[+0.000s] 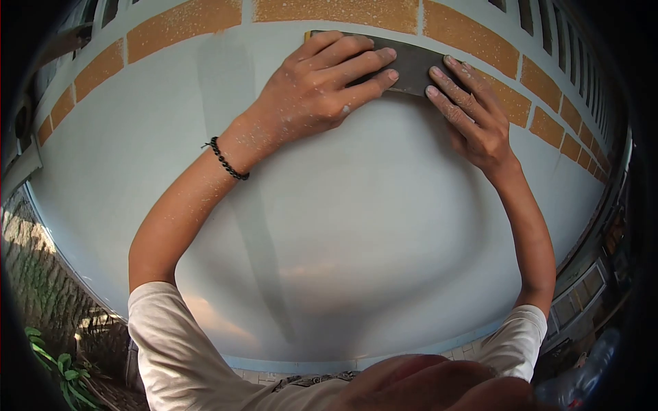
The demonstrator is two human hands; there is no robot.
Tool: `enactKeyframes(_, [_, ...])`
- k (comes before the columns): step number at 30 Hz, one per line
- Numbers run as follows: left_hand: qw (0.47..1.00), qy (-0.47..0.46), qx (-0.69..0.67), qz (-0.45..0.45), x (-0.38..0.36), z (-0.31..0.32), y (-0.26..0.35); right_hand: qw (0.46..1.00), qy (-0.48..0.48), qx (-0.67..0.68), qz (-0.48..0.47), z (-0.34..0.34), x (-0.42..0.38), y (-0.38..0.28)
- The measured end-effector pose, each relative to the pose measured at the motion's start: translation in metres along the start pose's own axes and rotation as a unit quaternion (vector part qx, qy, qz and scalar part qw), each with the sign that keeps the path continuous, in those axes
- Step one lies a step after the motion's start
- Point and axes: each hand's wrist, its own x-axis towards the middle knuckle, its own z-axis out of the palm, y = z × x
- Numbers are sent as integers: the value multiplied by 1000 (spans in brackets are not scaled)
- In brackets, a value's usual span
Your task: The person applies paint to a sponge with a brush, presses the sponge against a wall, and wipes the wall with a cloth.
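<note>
Both hands are raised against a pale grey-white wall, high up near a band of orange brick-pattern blocks. Between them, flat on the wall, is a long dark grey sanding block with a thin yellowish edge at its left end. My left hand grips the left part, fingers bent across its face, thumb hidden. My right hand holds the right end, fingertips on its face. White specks dot both hands, and a black braided bracelet circles my left wrist.
A faint darker stripe runs down the wall. Slatted vents line the top right. A tree trunk and green leaves stand at lower left. A clear plastic bottle shows at lower right.
</note>
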Motion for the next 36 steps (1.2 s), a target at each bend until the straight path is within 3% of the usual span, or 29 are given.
enactKeyframes(4, [997,0,28,-74,-5,1,27,1000,1,11,14,2,-1,-3])
enactKeyframes(12, [976,-134,-11,-170,-4,-16,61,997,-4,47,62,7,-3,-18])
enactKeyframes(18, [971,-148,-9,-190,-3,-13,64,990,18,62,125,21,-5,-37])
enactKeyframes(22, [970,-152,2,-188,0,-12,59,981,-39,10,190,21,-3,-48])
enactKeyframes(26, [966,-164,23,-199,2,-7,62,975,-21,17,221,26,1,-53])
enactKeyframes(36, [963,-182,14,-201,8,-13,65,975,-4,29,220,33,-4,-53])
